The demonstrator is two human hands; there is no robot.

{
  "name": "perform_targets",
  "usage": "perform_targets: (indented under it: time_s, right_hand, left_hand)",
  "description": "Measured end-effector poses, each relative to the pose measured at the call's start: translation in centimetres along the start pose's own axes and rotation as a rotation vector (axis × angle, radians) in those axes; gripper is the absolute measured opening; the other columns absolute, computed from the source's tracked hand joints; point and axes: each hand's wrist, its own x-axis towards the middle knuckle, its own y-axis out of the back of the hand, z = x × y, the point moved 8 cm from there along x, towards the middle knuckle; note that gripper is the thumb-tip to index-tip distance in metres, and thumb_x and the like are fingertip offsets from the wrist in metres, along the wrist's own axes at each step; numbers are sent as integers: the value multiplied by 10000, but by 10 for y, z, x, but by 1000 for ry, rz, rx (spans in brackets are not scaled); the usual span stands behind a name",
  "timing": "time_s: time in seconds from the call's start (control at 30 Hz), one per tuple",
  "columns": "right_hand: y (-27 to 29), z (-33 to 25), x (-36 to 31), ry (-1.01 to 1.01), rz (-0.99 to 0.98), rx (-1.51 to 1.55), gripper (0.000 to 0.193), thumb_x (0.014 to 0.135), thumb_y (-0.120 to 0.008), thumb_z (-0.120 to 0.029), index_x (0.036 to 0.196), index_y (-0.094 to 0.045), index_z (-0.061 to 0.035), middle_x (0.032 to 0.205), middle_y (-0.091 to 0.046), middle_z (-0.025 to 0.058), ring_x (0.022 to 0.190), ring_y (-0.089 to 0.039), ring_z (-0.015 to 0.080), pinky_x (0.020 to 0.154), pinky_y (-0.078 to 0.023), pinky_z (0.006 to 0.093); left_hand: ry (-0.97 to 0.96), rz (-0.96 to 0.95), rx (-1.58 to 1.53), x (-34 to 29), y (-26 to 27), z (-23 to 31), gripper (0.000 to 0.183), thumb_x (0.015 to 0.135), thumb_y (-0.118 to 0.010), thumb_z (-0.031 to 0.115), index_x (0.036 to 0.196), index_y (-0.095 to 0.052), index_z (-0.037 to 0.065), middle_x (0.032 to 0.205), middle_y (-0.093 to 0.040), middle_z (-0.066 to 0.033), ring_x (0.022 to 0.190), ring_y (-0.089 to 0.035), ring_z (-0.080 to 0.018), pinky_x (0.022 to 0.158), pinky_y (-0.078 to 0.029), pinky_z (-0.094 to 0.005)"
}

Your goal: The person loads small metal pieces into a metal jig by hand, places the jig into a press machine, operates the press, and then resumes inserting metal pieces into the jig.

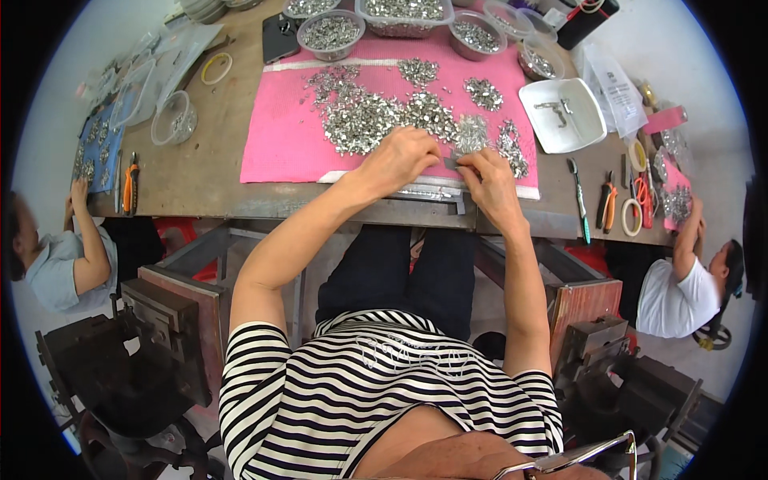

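Observation:
A pink cloth [280,152] on the table bears a large heap of small shiny metal pieces [360,124] and several smaller piles. My left hand [402,158] rests at the cloth's front part, just before the heap, its fingers curled together; what they hold, if anything, is hidden. Close by on the right, my right hand [491,182] pinches a small flat grey piece [451,163]. Beyond that hand lies a pile of clear, glinting pieces [472,132]. A narrow metal strip [428,194] runs along the table's front edge, below both hands.
Plastic tubs of metal pieces [330,34] line the back. A white tray [590,120] with a few metal parts stands right, near a toothbrush [579,200] and orange-handled pliers [609,204]. More pliers [131,184] lie left. Co-workers [680,292] sit at both sides.

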Motion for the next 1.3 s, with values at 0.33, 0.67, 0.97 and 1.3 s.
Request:
perform_targets:
  time_s: [0.33, 0.67, 0.97, 1.3]
  right_hand:
    - [-2, -1, -5, -58, 61, 24, 74, 833, -742, -42, 890, -697, -34, 790, -613, 102, 763, -620, 293, 723, -465, 416]
    - [2, -15, -9, 102, -66, -277, 93, 822, -708, -46, 884, -639, -57, 846, -610, 100, 860, -608, 291, 797, -432, 418]
    - [-4, -2, -6, -33, -123, 4, 65, 859, -717, -58, 890, -673, -22, 852, -640, 115, 828, -622, 322, 802, -474, 443]
    - [-14, -32, -38, -123, 101, 307, 36, 932, -668, -14, 935, -647, 15, 941, -678, 101, 884, -647, 217, 818, -506, 325]
  left_hand:
    - [13, -16, 102, -21, 6, 0, 124, 871, -739, 152, 903, -710, 36, 824, -656, -93, 821, -624, -284, 802, -480, -417]
    - [96, 52, 63, -24, 27, -8, 130, 873, -738, 166, 937, -725, 54, 826, -672, -70, 826, -643, -266, 828, -459, -399]
    - [132, -98, 136, -24, 13, -7, 78, 846, -750, 186, 861, -717, 117, 857, -615, -48, 915, -602, -245, 879, -391, -414]
    - [43, -16, 229, -25, 14, 9, 60, 868, -715, 99, 908, -678, 75, 884, -614, -66, 910, -590, -263, 898, -410, -419]
